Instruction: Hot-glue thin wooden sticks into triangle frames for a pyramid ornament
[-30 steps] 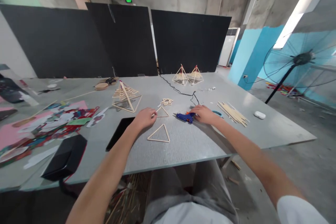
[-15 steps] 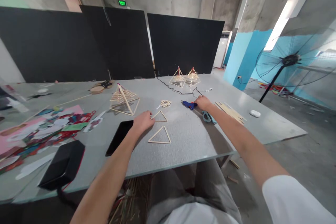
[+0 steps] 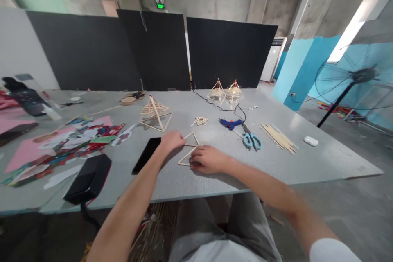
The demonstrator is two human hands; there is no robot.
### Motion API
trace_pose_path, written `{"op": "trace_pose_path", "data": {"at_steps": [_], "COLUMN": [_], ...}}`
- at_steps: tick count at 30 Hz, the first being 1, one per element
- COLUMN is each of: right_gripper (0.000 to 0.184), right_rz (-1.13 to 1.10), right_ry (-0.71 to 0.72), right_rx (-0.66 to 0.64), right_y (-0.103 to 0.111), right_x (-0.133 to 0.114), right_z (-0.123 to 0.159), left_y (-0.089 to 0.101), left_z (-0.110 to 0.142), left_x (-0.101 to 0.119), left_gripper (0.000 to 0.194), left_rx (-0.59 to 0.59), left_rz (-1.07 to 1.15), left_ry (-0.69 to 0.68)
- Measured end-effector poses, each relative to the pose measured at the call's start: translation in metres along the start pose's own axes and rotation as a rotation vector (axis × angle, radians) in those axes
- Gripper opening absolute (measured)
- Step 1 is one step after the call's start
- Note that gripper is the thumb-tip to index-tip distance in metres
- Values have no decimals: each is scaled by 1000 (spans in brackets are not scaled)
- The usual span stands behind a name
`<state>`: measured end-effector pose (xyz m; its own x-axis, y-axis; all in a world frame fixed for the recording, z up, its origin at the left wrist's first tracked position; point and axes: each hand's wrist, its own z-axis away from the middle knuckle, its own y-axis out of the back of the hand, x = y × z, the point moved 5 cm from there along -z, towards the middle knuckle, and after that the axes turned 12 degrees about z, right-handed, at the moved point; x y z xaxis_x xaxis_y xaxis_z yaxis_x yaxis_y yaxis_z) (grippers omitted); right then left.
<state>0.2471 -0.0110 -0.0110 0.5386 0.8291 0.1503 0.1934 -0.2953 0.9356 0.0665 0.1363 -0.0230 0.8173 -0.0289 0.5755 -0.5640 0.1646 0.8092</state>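
Note:
Two triangles of thin wooden sticks lie flat on the table in front of me. At the left corner of the far triangle (image 3: pixel 195 138), my left hand (image 3: pixel 172 141) has its fingers closed on the stick. My right hand (image 3: pixel 209 159) curls over the right side of the near triangle (image 3: pixel 186 156), hiding that corner. The tips of the two triangles lie close together. Beyond them is a small stick star (image 3: pixel 200 121). To the right rest a blue glue gun (image 3: pixel 230 123) and light-blue-handled scissors (image 3: pixel 252 141), both untouched.
A stick pyramid (image 3: pixel 156 114) stands left of the star, and two more pyramids (image 3: pixel 217 92) stand at the back. Loose sticks (image 3: pixel 278 138) and a white case (image 3: pixel 311 141) lie right. A phone (image 3: pixel 147 156), a black box (image 3: pixel 89 179) and paper scraps (image 3: pixel 70 141) are left.
My right hand has left the glue gun and come left and nearer, onto the near triangle. My left hand stays at the far triangle. The view has turned slightly left.

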Motion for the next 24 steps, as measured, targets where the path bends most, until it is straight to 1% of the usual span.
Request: {"op": "trace_pose_path", "data": {"at_steps": [2,5,8,9,11,13,15,17,19,22,24], "right_gripper": [16,14,12,15,27,39,43,36,34,36,38], "right_rz": [-38,-115,-216,-253,-329,-407,-474,-520,-539,-532,-524], "right_ry": [-28,-103,-230,-292,-440,-582,-695,-782,-839,-875,-878], "right_rx": [22,71,167,211,302,375,417,431,427,402,381], "right_y": [-2,0,4,4,2,-5,-15,-23,-28,-31,-32], "right_x": [11,31,50,57,74,91,107,120,129,135,136], "right_z": [3,11,18,20,23,26,29,33,38,43,44], "left_y": [0,-1,-2,-2,-2,-4,-7,-12,-22,-39,-48], "left_z": [-1,-4,-7,-7,-6,-3,0,4,7,10,12], "left_x": [-2,-4,-3,-1,3,10,19,27,34,39,40], "left_gripper": [42,43,43,43,42,41,42,42,41,39,39], "left_rx": [-12,-26,-36,-41,-58,-85,-117,-167,-240,-352,-406], "left_rz": [61,201,388,452,577,703,823,920,992,1069,1107], "left_ry": [18,23,-4,-17,-52,-106,-175,-228,-249,-234,-212]}}
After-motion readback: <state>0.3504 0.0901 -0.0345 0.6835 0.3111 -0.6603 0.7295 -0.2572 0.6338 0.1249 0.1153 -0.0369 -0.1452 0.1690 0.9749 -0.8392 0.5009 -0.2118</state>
